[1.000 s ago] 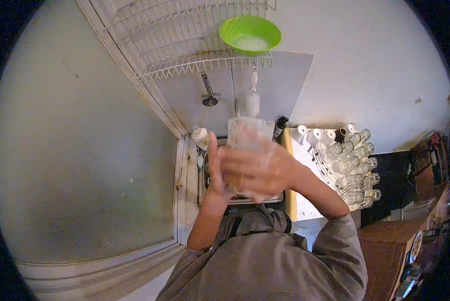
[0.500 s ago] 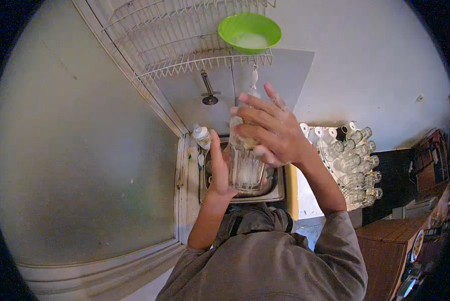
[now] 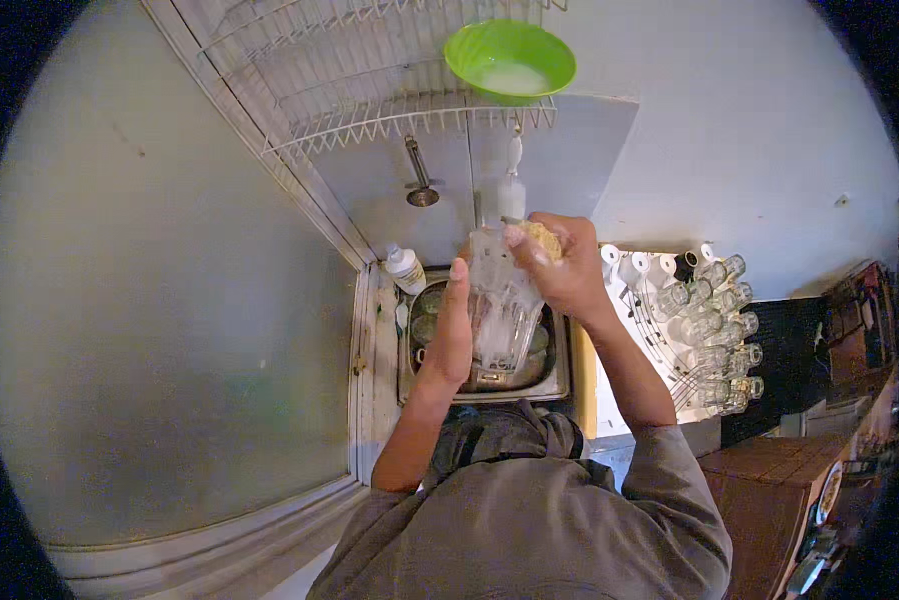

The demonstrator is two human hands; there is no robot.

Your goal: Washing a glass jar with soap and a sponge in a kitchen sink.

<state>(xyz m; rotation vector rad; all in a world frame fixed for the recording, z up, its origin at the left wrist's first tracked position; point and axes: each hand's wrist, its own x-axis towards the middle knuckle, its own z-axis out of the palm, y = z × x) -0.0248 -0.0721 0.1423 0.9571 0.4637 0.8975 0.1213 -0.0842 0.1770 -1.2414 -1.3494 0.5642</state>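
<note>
Above the sink, my left hand [image 3: 450, 335] supports a clear faceted drinking glass [image 3: 501, 315] from its left side, with the fingers partly hidden behind it. White suds cloud the glass, which leans slightly. My right hand [image 3: 572, 275] is closed around a yellow sponge [image 3: 542, 241] at the glass's upper right edge, thumb toward the rim. Beneath both hands is the steel sink [image 3: 561, 385], with more glassware [image 3: 424, 328] partly visible in it.
A green bowl [image 3: 509, 45] with whitish liquid sits on the white wire rack [image 3: 369, 125]. A white bottle [image 3: 405, 270] stands at the sink's back left corner. Several washed-looking glasses [image 3: 704, 325] fill the counter at right. A frosted window [image 3: 189, 320] borders the left.
My right hand has drawn back from across the glass to its upper right edge, and the sponge now shows. The glass tilts more, and my left hand stays beside it.
</note>
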